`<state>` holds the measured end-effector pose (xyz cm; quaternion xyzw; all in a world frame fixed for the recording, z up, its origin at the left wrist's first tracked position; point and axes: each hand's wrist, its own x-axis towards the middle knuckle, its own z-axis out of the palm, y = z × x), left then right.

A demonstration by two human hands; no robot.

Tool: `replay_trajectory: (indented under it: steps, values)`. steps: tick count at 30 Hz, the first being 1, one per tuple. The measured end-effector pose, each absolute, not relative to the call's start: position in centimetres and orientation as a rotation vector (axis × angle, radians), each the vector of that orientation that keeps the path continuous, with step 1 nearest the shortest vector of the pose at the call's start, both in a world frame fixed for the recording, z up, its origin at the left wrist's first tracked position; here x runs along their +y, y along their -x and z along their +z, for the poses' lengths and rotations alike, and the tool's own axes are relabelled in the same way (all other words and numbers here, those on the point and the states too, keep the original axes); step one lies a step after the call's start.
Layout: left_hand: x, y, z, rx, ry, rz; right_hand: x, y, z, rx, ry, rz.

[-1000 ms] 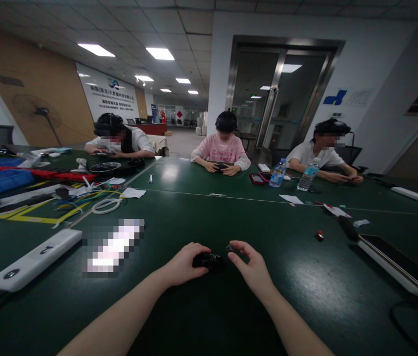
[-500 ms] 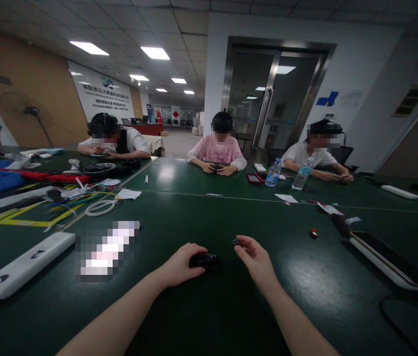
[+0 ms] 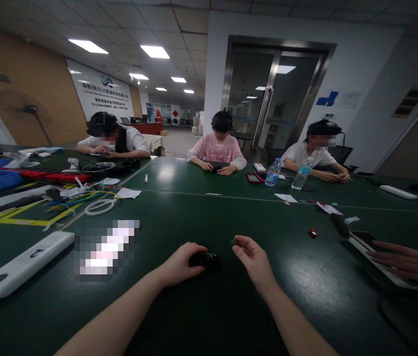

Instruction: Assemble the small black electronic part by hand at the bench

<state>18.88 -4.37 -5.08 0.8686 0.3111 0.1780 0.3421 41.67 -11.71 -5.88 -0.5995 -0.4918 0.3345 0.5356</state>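
In the head view, my left hand (image 3: 184, 264) is curled over a black computer mouse (image 3: 209, 259) on the dark green table, its thumb along the near side. The mouse's left part is hidden under the fingers. To the right, apart from the mouse, my right hand (image 3: 252, 257) pinches a small dark piece (image 3: 234, 242) that looks like a USB receiver. Thumb and forefinger cover most of it, and only its bluish-grey end shows, pointing left.
A white power strip (image 3: 26, 262) and a pixelated bright object (image 3: 110, 249) lie left. Cables (image 3: 99, 206) sit beyond them. A co-worker's hand (image 3: 409, 262) rests over a tablet-like device (image 3: 360, 241) at right. A small red item (image 3: 312, 232) and bottles (image 3: 301, 175) stand farther off.
A co-worker's hand has come in from the right over the tablet-like device. My right hand has shifted very slightly left with the small piece; my left hand has stayed on the mouse.
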Motion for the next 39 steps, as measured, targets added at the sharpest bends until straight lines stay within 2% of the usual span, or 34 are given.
replay_trajectory:
  steps: [10,27,39]
  values:
    - [-4.3,-19.0,-5.3,0.804,-2.297,0.473,-11.8,-39.9,-5.3,-1.367,1.48,0.823]
    - [-4.2,-19.0,-5.4,0.808,-2.312,0.469,-12.4,-37.5,-4.7,-1.804,1.656,0.666]
    - [-4.3,-19.0,-5.6,0.811,-2.312,0.494,-12.5,-37.7,-4.8,-1.853,1.661,0.631]
